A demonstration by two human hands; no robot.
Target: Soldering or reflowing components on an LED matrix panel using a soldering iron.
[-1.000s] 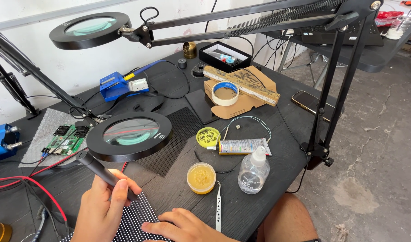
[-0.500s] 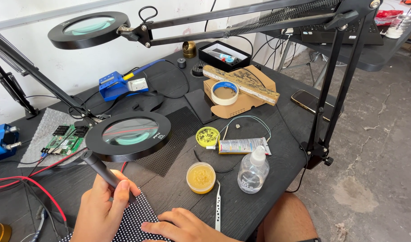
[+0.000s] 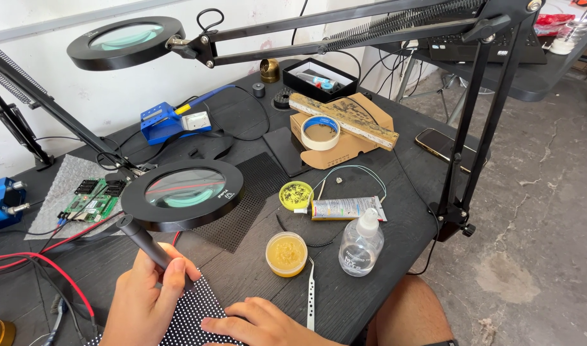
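The dotted black panel (image 3: pixel 191 317) lies flat at the near edge of the tabletop (image 3: pixel 383 256), partly under both hands and cut off by the frame, so its long axis is hard to judge; it looks thin, stiff, light and fragile, best held by its edges. The left hand (image 3: pixel 143 298) is clamped around a slim black tool handle (image 3: pixel 149 243), likely light and rigid, slanting up and away to the left, while the right hand (image 3: pixel 264 323) rests flat, fingers spread, pinning the panel
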